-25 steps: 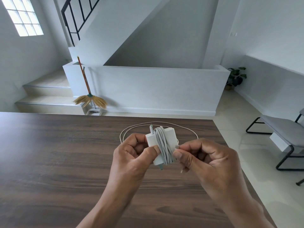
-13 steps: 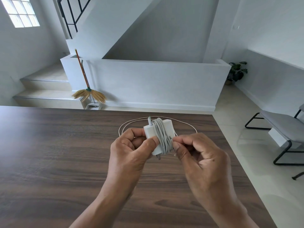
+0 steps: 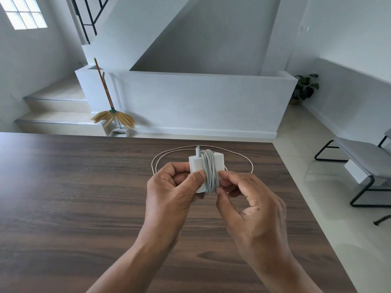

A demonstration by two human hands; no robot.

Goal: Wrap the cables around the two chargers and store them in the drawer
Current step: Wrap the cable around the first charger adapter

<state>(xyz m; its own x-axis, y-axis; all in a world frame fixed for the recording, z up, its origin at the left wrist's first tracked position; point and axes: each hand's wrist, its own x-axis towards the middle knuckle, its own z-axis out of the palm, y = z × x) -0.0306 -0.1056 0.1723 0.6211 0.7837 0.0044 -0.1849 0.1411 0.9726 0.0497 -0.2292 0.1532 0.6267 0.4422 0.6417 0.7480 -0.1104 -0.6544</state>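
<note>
A white charger block (image 3: pixel 195 163) is held above the wooden table (image 3: pixel 74 197), with a grey cable (image 3: pixel 210 170) wound several times round its middle. My left hand (image 3: pixel 171 193) grips the block's left side, thumb pressed against the coil. My right hand (image 3: pixel 247 204) pinches the cable at the coil's lower right edge. Behind the hands a second, pale cable (image 3: pixel 169 152) lies in a loose loop on the table. Its charger is hidden behind the held block and hands. No drawer is in view.
The table's right edge runs diagonally past my right forearm, with tiled floor beyond. A grey bench (image 3: pixel 366 159) on black legs stands at the right. A broom (image 3: pixel 110 106) leans by the steps past the table's far edge, and a potted plant (image 3: pixel 304 87) sits in the corner.
My right hand's fingers have shifted down along the coil's lower right edge. The view has tilted slightly, so the hands and charger sit a little higher in the frame.
</note>
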